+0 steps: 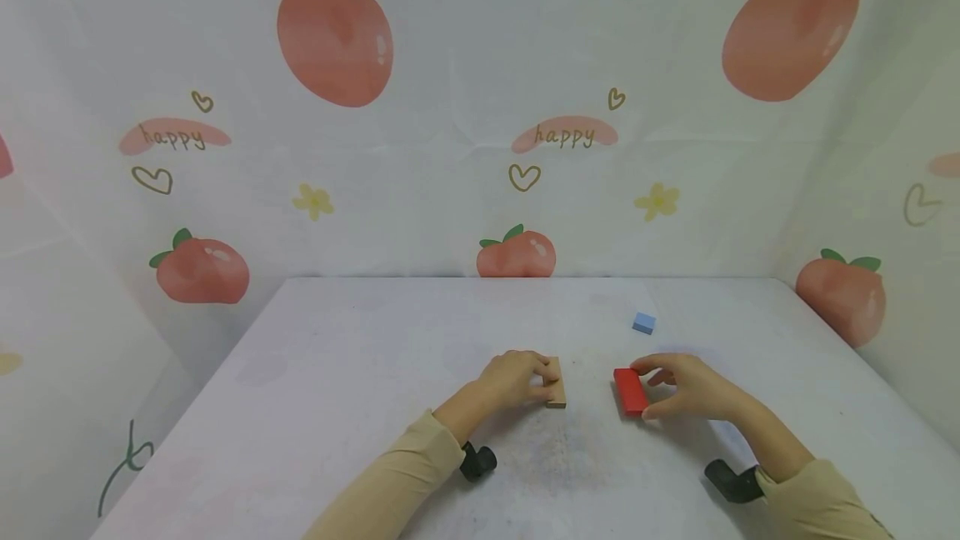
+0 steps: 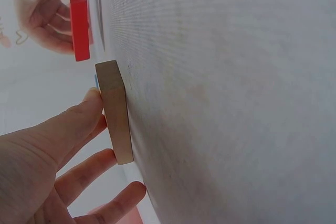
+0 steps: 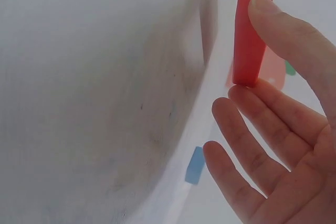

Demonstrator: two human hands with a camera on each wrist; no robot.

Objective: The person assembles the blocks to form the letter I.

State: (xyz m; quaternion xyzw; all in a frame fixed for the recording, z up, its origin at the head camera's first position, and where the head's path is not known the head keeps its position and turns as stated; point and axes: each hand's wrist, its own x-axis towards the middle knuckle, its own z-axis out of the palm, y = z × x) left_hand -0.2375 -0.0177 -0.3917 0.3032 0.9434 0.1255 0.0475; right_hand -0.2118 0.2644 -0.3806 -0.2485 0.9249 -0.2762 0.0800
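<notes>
A plain wooden block [image 1: 556, 390] lies on the table in the middle, tan in the head view and brown in the left wrist view. My left hand [image 1: 513, 379] holds it by its edges, with the thumb near one end and fingertips toward the other [image 2: 117, 114]. To the right, my right hand [image 1: 692, 390] pinches a red block [image 1: 631, 392] between thumb and fingertips. That red block [image 3: 251, 35] looks slightly raised off the surface, and its remaining fingers spread loosely below in the right wrist view.
A small blue block [image 1: 643, 322] sits farther back on the white table [image 1: 360, 390], beyond the right hand. Behind the table and along its sides hangs a pale cloth [image 1: 450, 48] printed with fruit. Dark wrist mounts [image 1: 733, 482] stick out by both sleeves.
</notes>
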